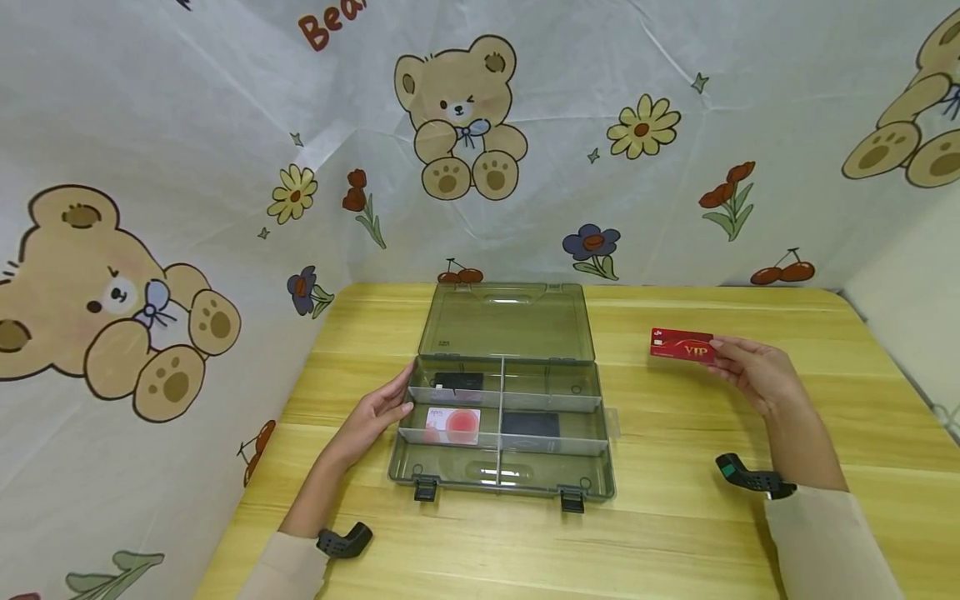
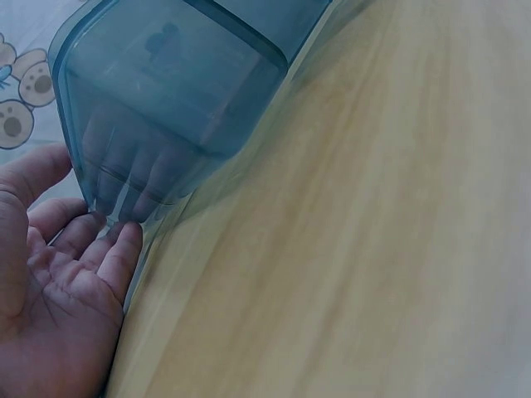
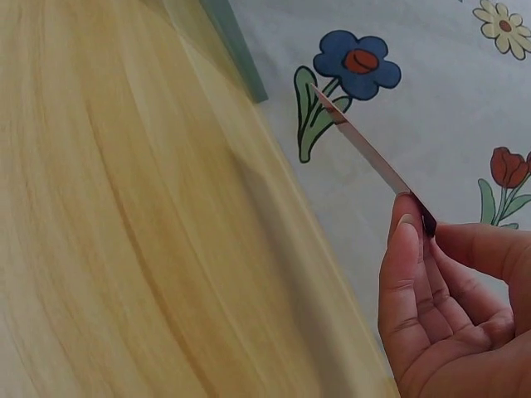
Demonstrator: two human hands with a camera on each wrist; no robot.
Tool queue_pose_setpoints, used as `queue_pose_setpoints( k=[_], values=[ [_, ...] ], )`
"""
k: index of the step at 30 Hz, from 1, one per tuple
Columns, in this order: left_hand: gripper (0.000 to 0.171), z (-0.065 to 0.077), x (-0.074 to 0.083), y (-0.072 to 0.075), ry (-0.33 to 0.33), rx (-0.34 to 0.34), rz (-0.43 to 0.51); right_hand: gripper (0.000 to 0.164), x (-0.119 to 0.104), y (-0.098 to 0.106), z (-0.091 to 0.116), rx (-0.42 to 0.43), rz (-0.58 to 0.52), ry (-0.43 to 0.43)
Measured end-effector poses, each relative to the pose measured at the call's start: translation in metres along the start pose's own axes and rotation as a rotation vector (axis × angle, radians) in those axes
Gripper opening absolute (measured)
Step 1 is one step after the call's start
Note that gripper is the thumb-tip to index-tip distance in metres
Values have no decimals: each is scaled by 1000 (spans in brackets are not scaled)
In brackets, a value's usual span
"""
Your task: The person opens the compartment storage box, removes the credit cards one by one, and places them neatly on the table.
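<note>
A red card with gold "VIP" lettering (image 1: pixel 681 345) is pinched at its right end by my right hand (image 1: pixel 757 373), raised over the table's right side. The right wrist view shows the card (image 3: pixel 369 153) nearly edge-on between thumb and fingers (image 3: pixel 404 265). My left hand (image 1: pixel 372 423) rests against the left wall of a translucent grey-green compartment box (image 1: pixel 498 480), fingertips right at its side. In the left wrist view, the left hand (image 2: pixel 70 274) touches the box's corner (image 2: pixel 178 108) with fairly straight fingers. A white-and-pink card (image 1: pixel 453 426) lies in the middle-left compartment.
The box's hinged lid (image 1: pixel 506 323) stands open at the back. A black flat item (image 1: pixel 459 383) lies in the back-left compartment and a dark card (image 1: pixel 531 427) in the middle-right one. Two black latches (image 1: pixel 425 490) project from the front. A bear-print cloth (image 1: pixel 555 67) hangs behind the wooden table (image 1: pixel 675 517).
</note>
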State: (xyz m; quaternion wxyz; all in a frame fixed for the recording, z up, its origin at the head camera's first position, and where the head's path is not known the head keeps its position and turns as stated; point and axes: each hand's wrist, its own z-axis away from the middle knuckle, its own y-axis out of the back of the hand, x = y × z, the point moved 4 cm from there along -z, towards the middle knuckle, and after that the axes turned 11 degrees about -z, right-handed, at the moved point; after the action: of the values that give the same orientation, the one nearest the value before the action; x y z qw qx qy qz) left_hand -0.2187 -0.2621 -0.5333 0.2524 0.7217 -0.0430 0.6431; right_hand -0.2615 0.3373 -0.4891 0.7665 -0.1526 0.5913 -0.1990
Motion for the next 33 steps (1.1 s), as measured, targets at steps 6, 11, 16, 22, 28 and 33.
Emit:
queue_pose_setpoints(
  k=[6, 11, 16, 22, 28, 33],
  values=[
    [65, 1, 1, 0, 0, 4, 0, 14, 6, 5, -5, 13, 15, -47],
    [65, 1, 2, 0, 0, 5, -4, 15, 11, 10, -8, -2, 44, -55],
    [65, 1, 1, 0, 5, 5, -7, 15, 16, 14, -11, -15, 105, -57],
    [65, 1, 0, 0, 8, 7, -11, 13, 19, 16, -11, -18, 141, -63],
    [65, 1, 0, 0, 15, 11, -17, 13, 19, 16, -11, -14, 171, -66],
    [66, 1, 1, 0, 14, 7, -14, 11, 20, 16, -11, 15, 197, -66]
  ],
)
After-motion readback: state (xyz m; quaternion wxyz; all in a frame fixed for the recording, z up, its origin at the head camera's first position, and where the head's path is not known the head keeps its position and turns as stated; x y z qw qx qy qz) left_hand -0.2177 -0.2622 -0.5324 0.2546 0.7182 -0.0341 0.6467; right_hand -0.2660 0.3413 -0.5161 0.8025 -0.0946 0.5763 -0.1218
